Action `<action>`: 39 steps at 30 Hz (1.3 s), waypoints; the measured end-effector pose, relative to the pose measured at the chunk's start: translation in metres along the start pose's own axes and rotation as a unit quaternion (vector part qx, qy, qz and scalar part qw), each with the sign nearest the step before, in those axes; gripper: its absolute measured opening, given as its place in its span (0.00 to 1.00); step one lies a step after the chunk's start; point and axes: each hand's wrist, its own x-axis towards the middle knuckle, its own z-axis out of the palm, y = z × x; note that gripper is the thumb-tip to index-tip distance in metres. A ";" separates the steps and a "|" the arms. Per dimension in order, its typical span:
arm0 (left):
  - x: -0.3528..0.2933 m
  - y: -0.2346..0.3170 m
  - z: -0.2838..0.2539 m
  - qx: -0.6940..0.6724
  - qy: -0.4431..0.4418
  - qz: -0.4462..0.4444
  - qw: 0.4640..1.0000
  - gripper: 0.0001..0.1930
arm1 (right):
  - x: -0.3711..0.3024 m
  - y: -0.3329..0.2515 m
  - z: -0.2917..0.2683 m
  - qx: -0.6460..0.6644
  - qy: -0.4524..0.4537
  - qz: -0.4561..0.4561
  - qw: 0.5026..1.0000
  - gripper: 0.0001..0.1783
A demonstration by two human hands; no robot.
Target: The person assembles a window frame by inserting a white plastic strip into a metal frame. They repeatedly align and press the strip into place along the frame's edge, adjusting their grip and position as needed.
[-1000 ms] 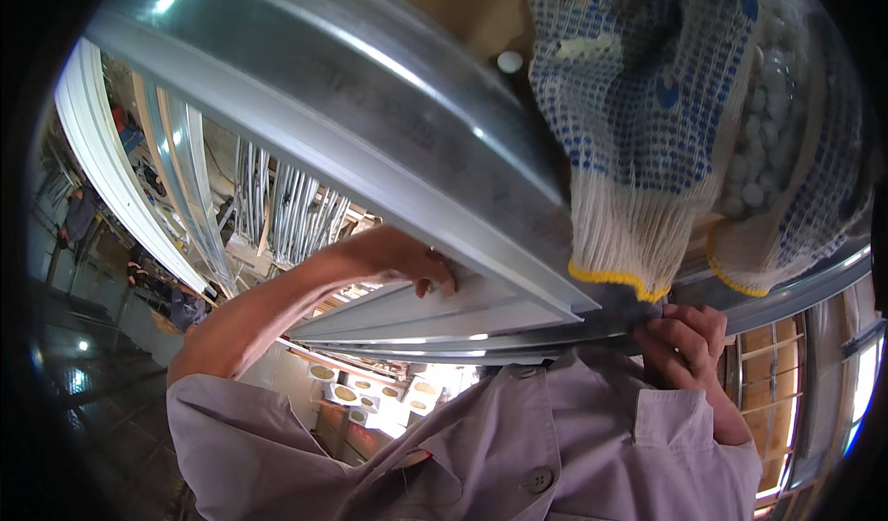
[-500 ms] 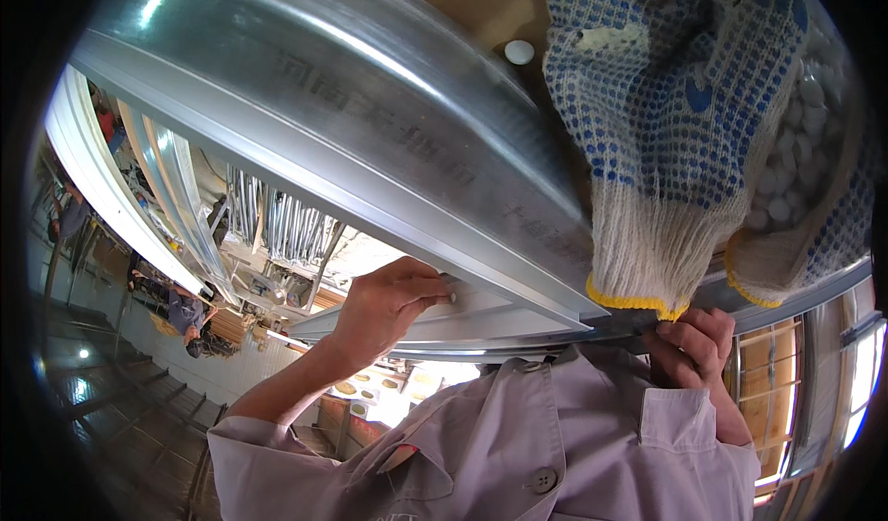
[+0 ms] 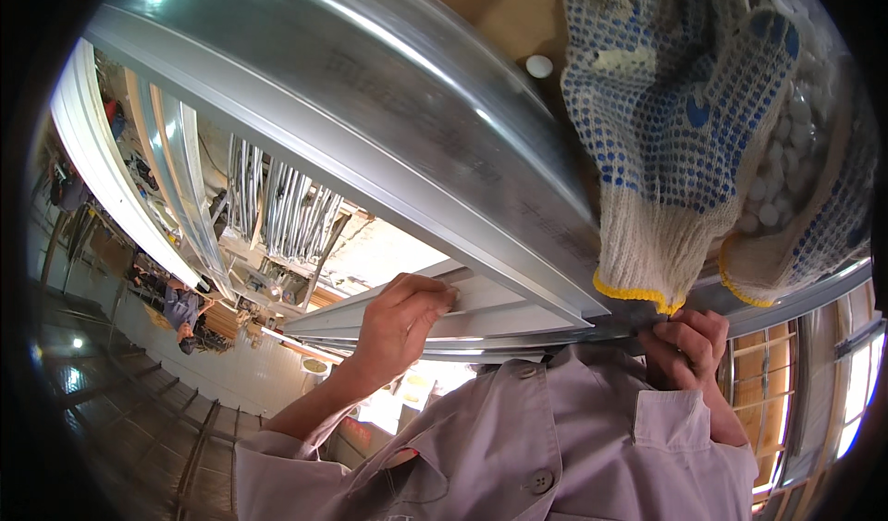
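Note:
My left hand [image 3: 403,325] has its thumb and fingers pinched together at the pale inner face of a silver metal profile [image 3: 504,292]. Whatever sits between those fingertips is hidden. At the profiles' near right end, just under a glove's yellow cuff, is my right hand [image 3: 686,347], its fingers curled closed; what they hold, if anything, does not show. A wide shiny metal profile [image 3: 370,105] runs from the upper left down toward my chest. Beyond it one small round white cap [image 3: 539,66] lies on a brown surface [image 3: 499,12].
White work gloves with blue dots [image 3: 647,142] lie at the upper right, beside a clear bag of white caps [image 3: 786,156]. Long white profiles [image 3: 120,183] and a bundle of metal bars [image 3: 287,197] stand off to the left. A person [image 3: 180,308] is in the background.
My left hand has moved slightly right and down, and the small white spot at its fingertips is now hidden. My right hand stays nearly in place. The view has shifted a little.

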 end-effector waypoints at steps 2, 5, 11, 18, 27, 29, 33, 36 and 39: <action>-0.003 -0.007 0.003 -0.016 0.006 -0.013 1.000 0.10 | 0.002 -0.002 0.002 -0.001 0.002 0.011 1.000 0.21; -0.009 -0.010 0.005 -0.079 0.008 -0.039 0.996 0.11 | 0.002 0.001 0.003 -0.009 0.011 0.009 1.000 0.20; 0.002 -0.017 -0.016 -0.154 -0.034 -0.072 0.985 0.12 | 0.004 -0.012 0.003 -0.016 0.025 0.040 0.999 0.17; 0.056 -0.062 -0.016 -0.269 -0.293 -0.222 0.890 0.29 | 0.005 -0.005 0.002 -0.045 0.017 0.021 0.999 0.17; 0.048 -0.031 -0.020 -0.118 -0.104 0.027 0.987 0.18 | 0.011 -0.010 -0.003 -0.076 0.033 -0.016 0.996 0.18; 0.036 -0.021 -0.018 -0.038 -0.024 0.102 0.994 0.15 | 0.024 -0.017 -0.010 -0.075 0.026 -0.048 0.996 0.19; 0.020 -0.022 -0.011 -0.161 -0.063 0.012 0.985 0.09 | 0.092 -0.068 -0.018 0.065 -0.063 -0.070 0.993 0.21; 0.016 -0.032 0.008 -0.191 -0.007 0.028 0.981 0.09 | 0.142 -0.105 0.006 0.086 -0.161 -0.036 0.983 0.17; 0.009 -0.046 0.012 -0.213 0.028 0.081 0.973 0.08 | 0.175 -0.103 0.039 0.064 -0.289 -0.070 0.953 0.13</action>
